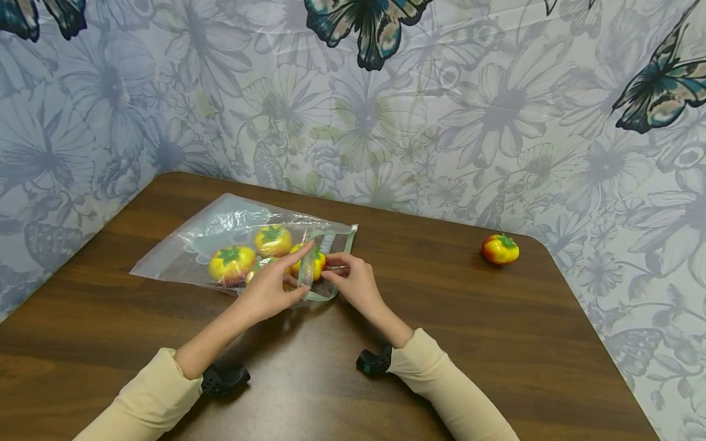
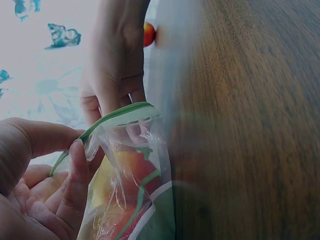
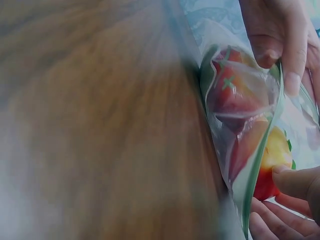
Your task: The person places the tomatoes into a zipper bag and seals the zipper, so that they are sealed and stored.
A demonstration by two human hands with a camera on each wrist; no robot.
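Observation:
A clear plastic zip bag point(image 1: 182, 248) with a green-edged mouth lies on the table, several yellow-and-red tomato-like fruits with green leafy tops inside it. My left hand point(image 1: 270, 288) pinches the green rim between thumb and finger, as the left wrist view shows, and holds the mouth apart. At that mouth, my right hand point(image 1: 355, 283) grips one tomato-like fruit point(image 3: 277, 150), its thumb on the yellow side and its other fingers underneath. The bag's front edge point(image 3: 260, 165) runs right beside this fruit. Part of the fruit is hidden by the left fingers in the head view.
Another tomato-like fruit point(image 1: 500, 249) sits at the far right of the brown wooden table point(image 1: 441, 294). A cloth with flowers and butterflies point(image 1: 380, 122) hangs behind the table. Black wrist devices point(image 1: 223, 380) are worn just below both hands.

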